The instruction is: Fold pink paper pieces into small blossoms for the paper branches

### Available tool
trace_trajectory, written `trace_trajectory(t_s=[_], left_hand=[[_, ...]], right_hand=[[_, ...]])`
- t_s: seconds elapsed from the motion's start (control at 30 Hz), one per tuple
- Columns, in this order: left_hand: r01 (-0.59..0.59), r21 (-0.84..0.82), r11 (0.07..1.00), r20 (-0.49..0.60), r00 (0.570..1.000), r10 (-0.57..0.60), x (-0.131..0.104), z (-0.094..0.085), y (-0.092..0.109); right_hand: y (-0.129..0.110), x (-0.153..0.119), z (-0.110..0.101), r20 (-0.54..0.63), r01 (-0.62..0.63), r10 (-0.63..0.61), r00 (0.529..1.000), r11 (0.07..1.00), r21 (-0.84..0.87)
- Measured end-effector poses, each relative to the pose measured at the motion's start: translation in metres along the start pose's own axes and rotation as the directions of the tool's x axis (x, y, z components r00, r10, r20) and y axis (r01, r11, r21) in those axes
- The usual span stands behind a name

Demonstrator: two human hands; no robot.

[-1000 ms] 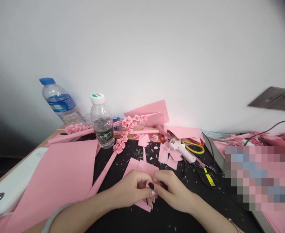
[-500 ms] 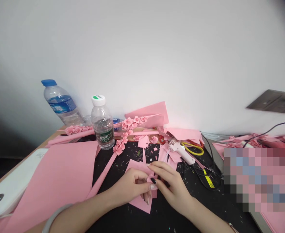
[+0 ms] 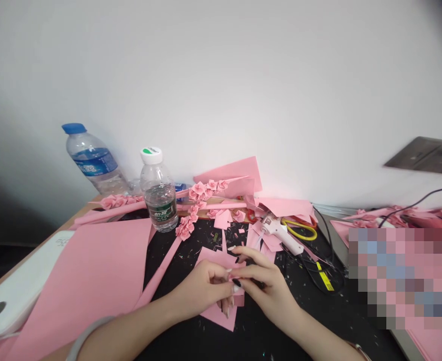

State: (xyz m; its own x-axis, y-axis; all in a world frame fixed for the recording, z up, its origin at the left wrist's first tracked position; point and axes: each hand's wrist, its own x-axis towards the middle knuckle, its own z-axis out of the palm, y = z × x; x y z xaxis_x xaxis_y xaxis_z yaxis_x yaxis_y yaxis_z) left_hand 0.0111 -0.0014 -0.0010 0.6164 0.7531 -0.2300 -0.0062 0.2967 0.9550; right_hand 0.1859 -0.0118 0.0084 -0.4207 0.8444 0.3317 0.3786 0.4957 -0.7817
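Observation:
A small folded piece of pink paper (image 3: 239,300) is pinched between both hands, mostly hidden by the fingers. My left hand (image 3: 209,288) grips it between thumb and index, with the other fingers curled beneath. From the other side my right hand (image 3: 266,281) presses it between thumb and index, its other fingers lifted. Under the hands, a pink paper square (image 3: 221,321) lies on the black mat. Just beyond, more folded paper flowers (image 3: 223,219) sit on the mat, and a pink paper stalk with flowers (image 3: 168,258) lies to the left.
A glue gun (image 3: 281,233) and yellow-handled scissors (image 3: 299,230) lie at right with a black cable (image 3: 331,240). Two water bottles, one white-capped (image 3: 160,193) and one blue-capped (image 3: 95,160), stand back left. A large pink sheet (image 3: 96,265) and a white device (image 3: 21,286) lie at left.
My right index finger has come down onto the folded paper by the left fingertips, while its other fingers spread upward. My left hand has stayed nearly still.

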Motion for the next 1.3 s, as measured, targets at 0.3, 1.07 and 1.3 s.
trace_trajectory(t_s=[0.3,1.07,1.3], left_hand=[[0.038,0.065,0.997,-0.032,0.999,-0.036,-0.001,0.004,0.002],[0.046,-0.028,0.999,0.068,0.997,-0.044,-0.002,0.002,0.001],[0.054,-0.063,0.997,0.083,0.995,-0.049,0.000,-0.002,0.005]], right_hand=[[-0.002,0.004,0.002,-0.009,-0.089,0.092,0.996,0.977,0.192],[-0.007,-0.001,-0.001,0.069,0.058,-0.059,0.996,0.998,0.010],[-0.007,-0.002,-0.008,0.112,0.078,-0.079,0.991,0.997,0.015]])
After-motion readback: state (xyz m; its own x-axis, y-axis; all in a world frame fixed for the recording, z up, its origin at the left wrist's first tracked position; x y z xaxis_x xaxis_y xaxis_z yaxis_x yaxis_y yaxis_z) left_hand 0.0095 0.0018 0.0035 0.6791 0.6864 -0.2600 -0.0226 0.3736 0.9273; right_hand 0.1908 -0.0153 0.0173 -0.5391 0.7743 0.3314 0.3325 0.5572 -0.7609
